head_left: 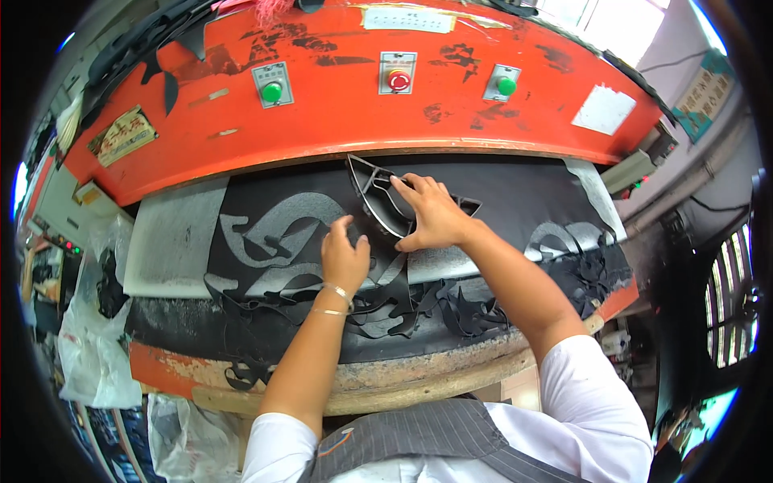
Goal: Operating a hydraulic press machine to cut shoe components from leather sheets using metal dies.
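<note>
My right hand [432,211] is closed over a dark metal cutting die [383,216], a curved frame with a pointed far-left corner and inner braces. Its fingers reach over the die's top edges while the thumb lies along the near side. Just left of the die is my left hand [345,256], its fingers loosely bent and thumb apart, with nothing visible in it. Under both hands lies a black sheet [515,193] with curved cut-outs that bare a grey-white surface [173,241]. Thin black offcuts [459,310] are heaped along the sheet's near side.
Across the far side stands an orange-red press beam [338,113] with a green button [272,92], a red button [398,79] and another green button [506,85]. A worn ledge [362,394] borders the bed in front of me. Clear plastic bags [97,346] hang at left.
</note>
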The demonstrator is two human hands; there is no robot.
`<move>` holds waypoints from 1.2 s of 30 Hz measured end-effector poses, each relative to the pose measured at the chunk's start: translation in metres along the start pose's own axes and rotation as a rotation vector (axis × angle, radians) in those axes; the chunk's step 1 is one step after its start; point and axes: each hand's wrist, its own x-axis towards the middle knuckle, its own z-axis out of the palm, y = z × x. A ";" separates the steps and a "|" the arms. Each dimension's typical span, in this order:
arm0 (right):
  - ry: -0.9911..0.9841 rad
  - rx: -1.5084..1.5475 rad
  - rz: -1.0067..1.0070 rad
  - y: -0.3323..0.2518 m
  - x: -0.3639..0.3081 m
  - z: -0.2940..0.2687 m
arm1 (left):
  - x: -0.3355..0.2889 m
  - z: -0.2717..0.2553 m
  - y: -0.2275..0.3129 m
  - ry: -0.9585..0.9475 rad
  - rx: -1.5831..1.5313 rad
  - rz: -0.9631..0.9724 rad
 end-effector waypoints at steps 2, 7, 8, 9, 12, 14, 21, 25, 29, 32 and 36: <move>-0.100 -0.043 -0.023 0.019 0.009 0.007 | -0.008 0.022 -0.002 -0.079 0.224 -0.085; -0.196 -0.082 -0.149 0.039 0.025 0.031 | -0.026 0.034 -0.001 -0.056 0.325 -0.022; -0.207 -0.077 -0.157 0.045 0.025 0.034 | -0.025 0.036 0.002 -0.054 0.327 -0.036; -0.178 -0.095 -0.201 0.047 0.026 0.036 | -0.024 0.037 0.001 -0.049 0.330 -0.015; -0.138 -0.090 -0.276 0.055 0.014 0.035 | -0.023 0.039 0.000 -0.038 0.328 0.003; 0.092 -0.035 -0.094 0.052 -0.012 0.039 | -0.026 0.032 -0.003 -0.023 0.354 -0.033; 0.280 0.107 0.343 0.068 -0.061 0.061 | -0.015 0.039 0.004 -0.005 0.313 -0.021; 0.331 0.097 0.326 0.070 -0.060 0.070 | -0.016 0.039 0.003 -0.010 0.290 -0.041; 0.352 0.039 0.288 0.068 -0.063 0.072 | -0.016 0.034 0.005 -0.035 0.271 -0.055; 0.355 -0.037 0.290 0.065 -0.062 0.070 | -0.013 0.033 0.007 -0.031 0.297 -0.041; 0.351 -0.045 0.259 0.067 -0.069 0.065 | -0.016 0.036 0.005 -0.009 0.305 -0.014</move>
